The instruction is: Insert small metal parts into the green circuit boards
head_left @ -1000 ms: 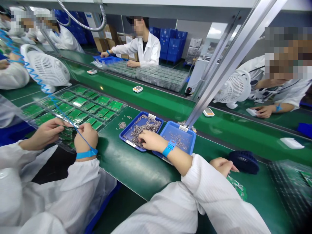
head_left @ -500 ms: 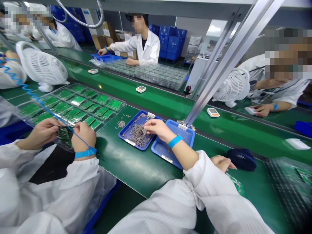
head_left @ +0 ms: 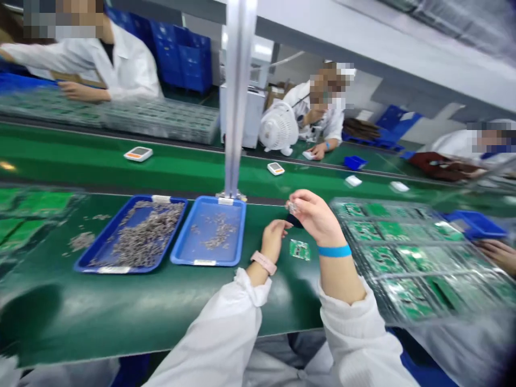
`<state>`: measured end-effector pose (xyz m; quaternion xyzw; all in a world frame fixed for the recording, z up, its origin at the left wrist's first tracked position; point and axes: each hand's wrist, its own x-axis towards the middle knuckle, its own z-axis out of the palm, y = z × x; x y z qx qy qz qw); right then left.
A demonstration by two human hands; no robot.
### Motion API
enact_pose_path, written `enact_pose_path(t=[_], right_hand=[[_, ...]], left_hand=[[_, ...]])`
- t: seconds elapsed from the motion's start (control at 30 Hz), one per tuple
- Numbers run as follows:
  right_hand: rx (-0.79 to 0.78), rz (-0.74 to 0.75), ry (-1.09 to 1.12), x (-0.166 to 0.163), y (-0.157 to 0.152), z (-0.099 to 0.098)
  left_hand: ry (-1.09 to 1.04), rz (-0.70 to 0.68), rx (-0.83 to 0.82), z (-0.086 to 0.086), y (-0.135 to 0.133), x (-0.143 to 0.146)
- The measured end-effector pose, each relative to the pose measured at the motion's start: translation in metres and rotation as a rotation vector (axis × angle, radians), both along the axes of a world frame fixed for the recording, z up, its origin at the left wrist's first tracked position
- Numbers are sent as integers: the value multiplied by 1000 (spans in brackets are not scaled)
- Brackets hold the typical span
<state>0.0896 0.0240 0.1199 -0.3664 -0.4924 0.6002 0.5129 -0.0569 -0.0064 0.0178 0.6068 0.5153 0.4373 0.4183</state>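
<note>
My right hand (head_left: pixel 316 217), with a blue wristband, is raised over the bench, its fingers pinched on small metal parts (head_left: pixel 291 206). Lower and to the left is my left hand (head_left: pixel 273 239), wearing a pinkish band. Its fingers are slightly apart near a dark blue fan (head_left: pixel 296 221), mostly hidden behind my right hand; nothing shows in them. A green circuit board (head_left: pixel 300 250) lies flat on the bench below the two hands. To the left, one blue tray (head_left: pixel 85 263) carries a heap of small metal parts, and a second blue tray (head_left: pixel 181 252) has a thinner scatter.
Loose parts (head_left: pixel 83 241) lie left of the trays. A clear compartment tray of circuit boards (head_left: pixel 397 274) sits at right, with a co-worker's hand (head_left: pixel 500 255) beyond it. A metal post (head_left: pixel 236 107) rises behind the trays. White devices (head_left: pixel 276 169) stand along the green strip.
My right hand has left the heaped tray and moved right, carrying small metal parts to beside my left hand. The view has turned right, bringing the right-hand tray of boards into fuller view.
</note>
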Motion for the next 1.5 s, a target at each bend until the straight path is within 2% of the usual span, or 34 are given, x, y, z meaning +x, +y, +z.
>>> enact_pose_path(t=[0.07,0.17,0.3,0.4,0.53,0.73,0.9,0.97,1.1,1.17,1.23,1.33,1.4,1.5], right_hand=[[-6,-207,-32,50,-14,-21],[-5,-393,-120,98,-29,-60],[-9,-422,-345,120,-26,-105],[-20,-399,-413,125,-16,-121],[20,-371,-423,132,-9,-126],[57,-293,-501,135,-9,-131],[151,-362,-636,135,-10,-134],[151,-365,-541,135,-12,-130],[5,-307,-126,135,-18,-114],[-60,-265,-26,136,-21,-108],[-66,-284,-4,138,-24,-105],[2,-434,-165,143,-24,-107],[71,-515,-470,148,-25,-111],[141,-487,-941,153,-27,-118]], left_hand=[[-11,-25,39,-4,3,45],[219,-27,195,-9,-2,68],[621,-100,320,-16,-12,67],[776,-151,327,-17,-16,65],[837,-221,288,-13,-18,58],[805,-294,270,-11,-14,52],[749,-324,338,-16,-16,51],[739,-349,348,-17,-17,49],[728,-364,339,-18,-17,47],[727,-358,343,-19,-17,47],[728,-352,348,-19,-16,46],[734,-347,358,-20,-16,45],[743,-334,367,-20,-15,44],[751,-313,376,-22,-15,43]])
